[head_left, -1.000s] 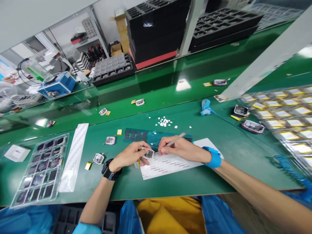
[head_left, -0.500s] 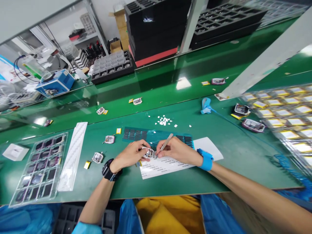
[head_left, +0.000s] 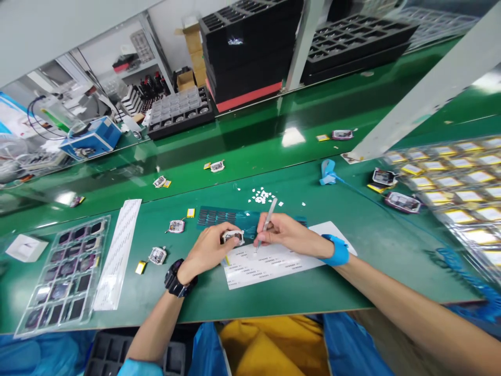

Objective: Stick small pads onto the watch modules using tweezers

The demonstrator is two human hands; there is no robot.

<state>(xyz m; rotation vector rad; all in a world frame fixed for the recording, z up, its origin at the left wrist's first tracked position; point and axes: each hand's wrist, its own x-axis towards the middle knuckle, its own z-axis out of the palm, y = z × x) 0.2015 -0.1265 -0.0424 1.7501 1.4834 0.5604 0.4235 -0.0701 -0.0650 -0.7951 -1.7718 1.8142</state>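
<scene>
My left hand (head_left: 207,245) is closed around a small smartwatch-like case (head_left: 234,237) with its inner parts exposed, tilted up over the white printed sheet (head_left: 270,269). A bit of yellow shows under that hand, mostly hidden. Between the fingers and thumb of my right hand (head_left: 284,234) are metal tweezers (head_left: 270,213), pointing down. Their tips meet the sheet near its upper left part, apart from the case. Whether the tips pinch anything is too small to tell. Behind both hands lies a teal film (head_left: 250,218) with dark strips, and beyond it small white pieces (head_left: 261,196).
Several open cases with yellow battery packs lie about, one a case (head_left: 157,255) at left. A clear tray (head_left: 64,271) and white strips (head_left: 117,256) are farther left. On the right are a battery tray (head_left: 457,180), a blue coiled cord (head_left: 456,261) and a slanted post (head_left: 422,89).
The tweezers have moved from the case down to the sheet, now more upright. My left hand has tilted the case and drawn slightly away from my right hand. The view has shifted slightly.
</scene>
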